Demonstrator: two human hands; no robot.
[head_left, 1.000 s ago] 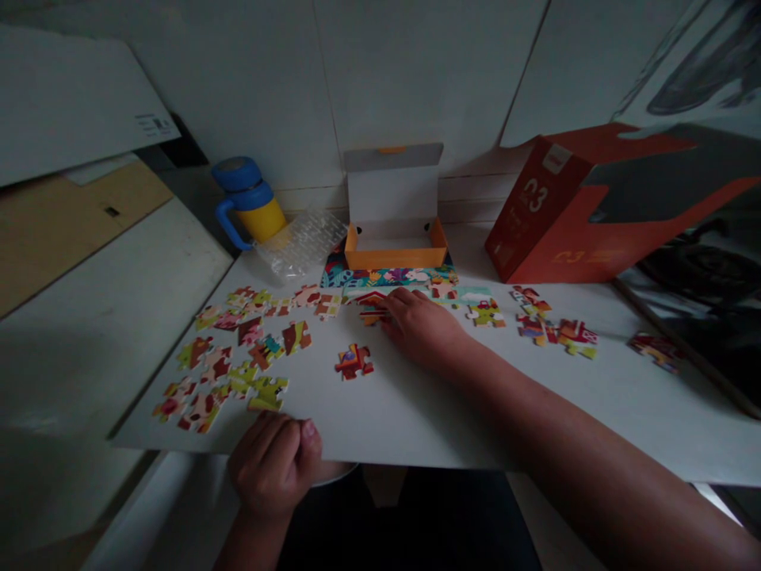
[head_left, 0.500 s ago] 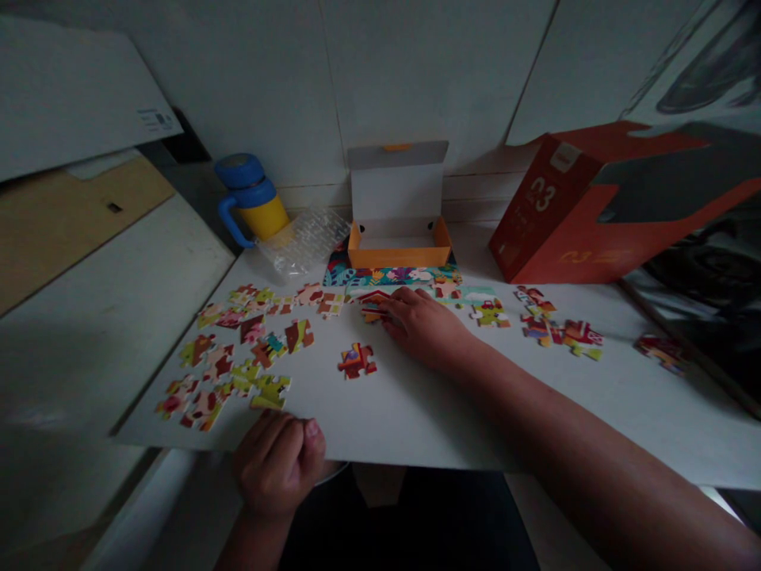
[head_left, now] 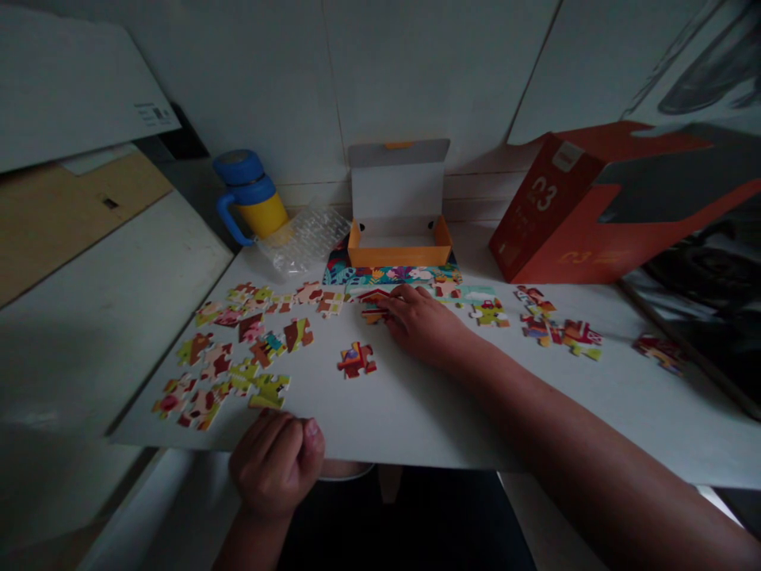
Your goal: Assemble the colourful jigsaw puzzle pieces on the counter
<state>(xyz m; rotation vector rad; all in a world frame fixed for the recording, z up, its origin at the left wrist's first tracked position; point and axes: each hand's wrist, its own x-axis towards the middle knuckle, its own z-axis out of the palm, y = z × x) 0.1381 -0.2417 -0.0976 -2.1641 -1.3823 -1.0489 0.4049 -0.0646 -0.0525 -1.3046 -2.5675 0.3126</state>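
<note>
My right hand (head_left: 423, 323) reaches over the middle of the table, palm down, its fingertips on a red and brown jigsaw puzzle piece (head_left: 374, 316) by the picture strip. The fingers partly cover that piece. At the table's front edge my left hand (head_left: 278, 458) is curled into a fist, with nothing visible in it. Just beyond the fist lies a green puzzle piece (head_left: 270, 391). A loose red and yellow puzzle piece (head_left: 357, 360) rests between the two hands. To the right are a green piece with a red car (head_left: 490, 313) and red barn pieces (head_left: 583, 339).
Several puzzle pieces (head_left: 217, 360) are spread over the left side. An open orange box (head_left: 399, 257) stands at the back, beside crinkled clear plastic (head_left: 306, 242) and a blue and yellow mug (head_left: 255, 202). A large red box (head_left: 535, 208) is at the right.
My right hand stays at the red and brown puzzle piece with hardly any movement. My left fist is almost unmoved; the view has shifted slightly.
</note>
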